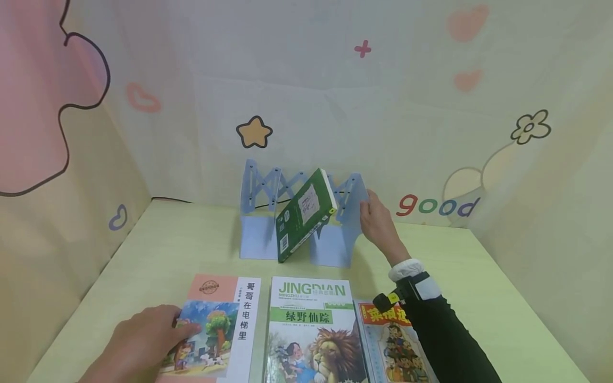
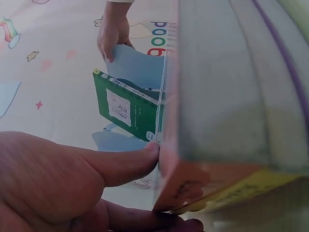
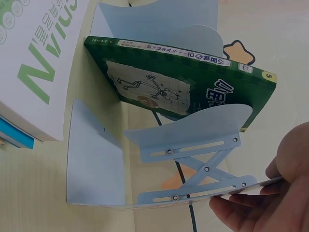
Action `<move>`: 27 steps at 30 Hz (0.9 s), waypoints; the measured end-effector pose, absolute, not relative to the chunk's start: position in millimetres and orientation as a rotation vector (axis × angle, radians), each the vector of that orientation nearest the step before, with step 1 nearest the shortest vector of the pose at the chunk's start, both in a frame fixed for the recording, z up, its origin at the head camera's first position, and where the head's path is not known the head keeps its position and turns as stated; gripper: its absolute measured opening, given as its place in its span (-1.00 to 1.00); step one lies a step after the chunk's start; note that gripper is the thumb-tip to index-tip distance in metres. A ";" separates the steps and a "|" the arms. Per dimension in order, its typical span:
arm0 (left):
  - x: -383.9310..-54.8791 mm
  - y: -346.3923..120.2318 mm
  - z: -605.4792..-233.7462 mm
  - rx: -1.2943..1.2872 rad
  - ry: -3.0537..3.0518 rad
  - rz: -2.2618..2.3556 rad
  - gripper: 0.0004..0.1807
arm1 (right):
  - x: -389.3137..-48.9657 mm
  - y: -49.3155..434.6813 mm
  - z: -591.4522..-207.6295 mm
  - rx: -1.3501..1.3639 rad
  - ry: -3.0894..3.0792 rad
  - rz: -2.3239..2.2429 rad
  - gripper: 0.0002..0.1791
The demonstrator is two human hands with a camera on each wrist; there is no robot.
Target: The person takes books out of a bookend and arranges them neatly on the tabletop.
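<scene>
My left hand (image 1: 148,332) holds the left edge of a pink picture-covered book (image 1: 210,330); the thumb lies on its cover and the fingers are at its spine side. In the left wrist view this book tops a stack, with a yellow-spined one (image 2: 236,193) beneath. Farther back, my right hand (image 1: 378,221) pinches the right end panel of a light blue expandable book rack (image 1: 330,247), thumb on one face and fingers on the other. A green book (image 1: 306,213) leans at a slant in the rack between its dividers.
In front of the rack lies a white-and-green book with a lion on it (image 1: 313,330), on top of other books. To its right is a red-and-blue book (image 1: 395,346), partly covered by the right forearm. A printed curtain (image 1: 316,117) hangs behind the pale table (image 1: 182,239).
</scene>
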State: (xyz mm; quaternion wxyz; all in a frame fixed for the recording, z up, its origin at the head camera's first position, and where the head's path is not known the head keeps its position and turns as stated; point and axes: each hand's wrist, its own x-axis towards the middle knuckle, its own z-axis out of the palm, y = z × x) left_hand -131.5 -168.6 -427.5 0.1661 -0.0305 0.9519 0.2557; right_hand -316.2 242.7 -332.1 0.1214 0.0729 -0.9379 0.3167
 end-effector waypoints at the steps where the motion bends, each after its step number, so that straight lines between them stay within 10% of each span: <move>1: -131.3 -168.5 -427.1 -0.081 2.716 0.717 -0.21 | -316.2 242.7 -332.2 0.212 -2.739 0.918 -0.47; 27: -137.4 -147.1 -369.6 0.014 2.986 0.586 -0.19 | -315.1 241.3 -332.8 0.198 -2.745 0.934 -0.46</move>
